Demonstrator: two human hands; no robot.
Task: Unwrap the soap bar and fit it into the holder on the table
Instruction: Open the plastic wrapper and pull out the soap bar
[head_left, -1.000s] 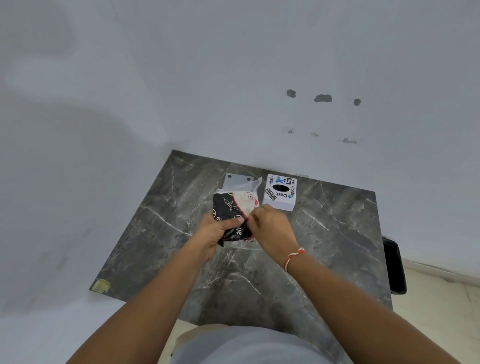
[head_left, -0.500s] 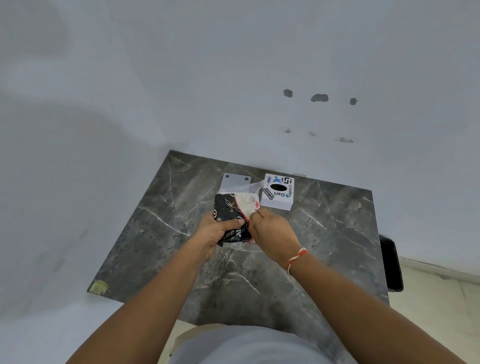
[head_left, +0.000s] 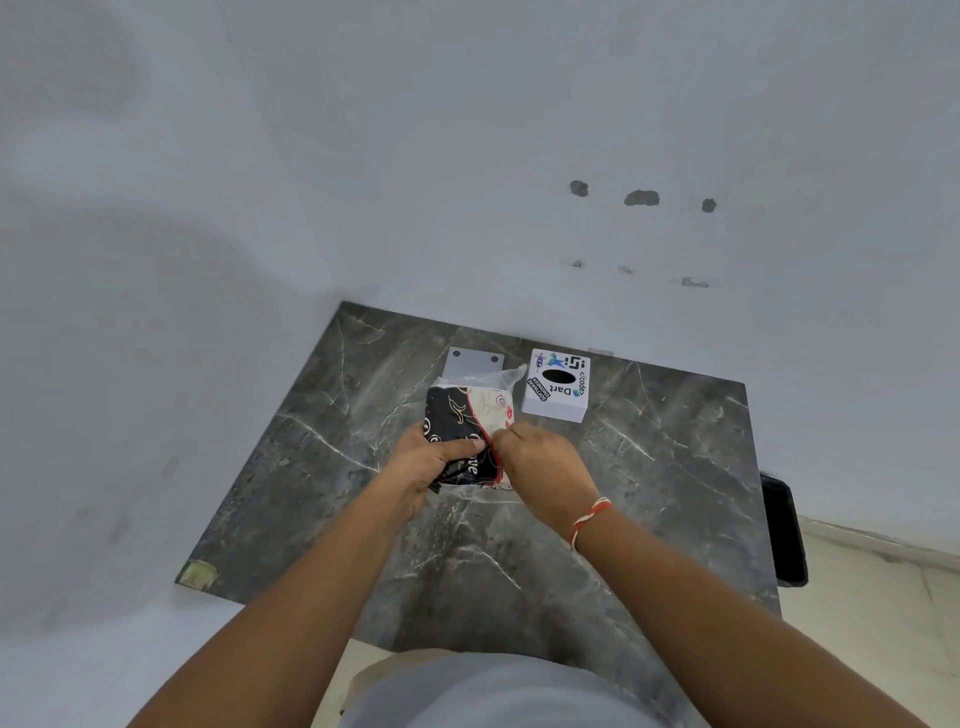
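Since half a second ago little has been moved: the right hand (head_left: 545, 470) has been drawn slightly back along the red edge of the wrapper, and the wrapped soap bar (head_left: 467, 434) is kept in the same spot. The bar is clamped by the left hand (head_left: 423, 467), thumb pressed across its black face; the right hand's fingertips are pinched together on the wrapper edge just right of that thumb. Beyond the grip, the pale holder (head_left: 475, 364) lies on the table (head_left: 649, 493), partly hidden by clear plastic, with a white box (head_left: 556, 387) beside it
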